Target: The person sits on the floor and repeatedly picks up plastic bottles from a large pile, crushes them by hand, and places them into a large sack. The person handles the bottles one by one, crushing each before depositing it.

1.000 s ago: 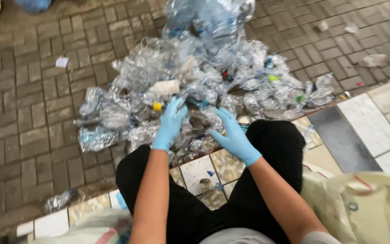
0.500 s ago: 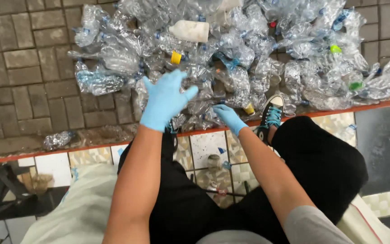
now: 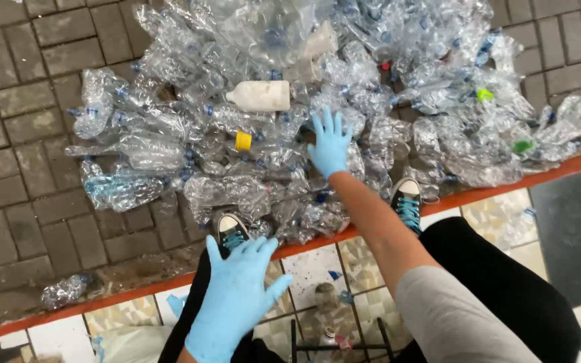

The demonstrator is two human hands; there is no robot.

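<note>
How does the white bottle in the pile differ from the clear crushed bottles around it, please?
The white bottle is opaque; the clear crushed bottles are see-through. The white bottle keeps its full, smooth shape, while the clear crushed bottles are flattened and crinkled. There is one white bottle but many clear ones. All lie on their sides in one heap on the brick paving, beyond the right hand.

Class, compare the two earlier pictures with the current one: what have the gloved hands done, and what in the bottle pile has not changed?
The right hand has stretched forward onto the clear crushed bottles, fingers spread. The left hand has drawn back from the pile toward the knee and is open, holding nothing. The white bottle, the yellow cap and the pile lie as before.
</note>
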